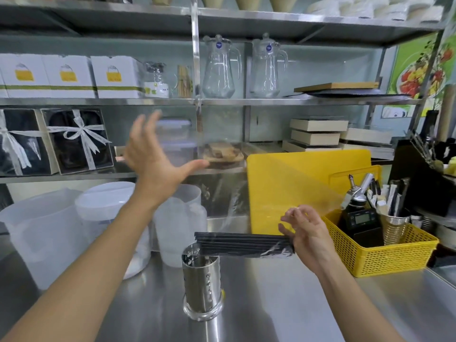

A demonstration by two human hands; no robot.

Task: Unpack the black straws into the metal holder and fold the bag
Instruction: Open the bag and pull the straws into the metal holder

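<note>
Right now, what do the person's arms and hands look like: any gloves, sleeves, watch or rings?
Both arms are bare up to the frame edge: no sleeves show. The left hand and the right hand wear no gloves. No watch, bracelet or ring can be made out on either wrist or on the fingers, though the left hand is somewhat blurred, so a thin ring there could be missed.

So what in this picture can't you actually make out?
Head view only:
- Inside of the metal holder: its wall hides whether any straws are in it.
- Right ends of the black straws: covered by the right hand and crinkled wrap.
- Left hand: blurred, raised and open; the clear bag is hard to trace.
- Scale readout in the yellow basket: too small.
</note>
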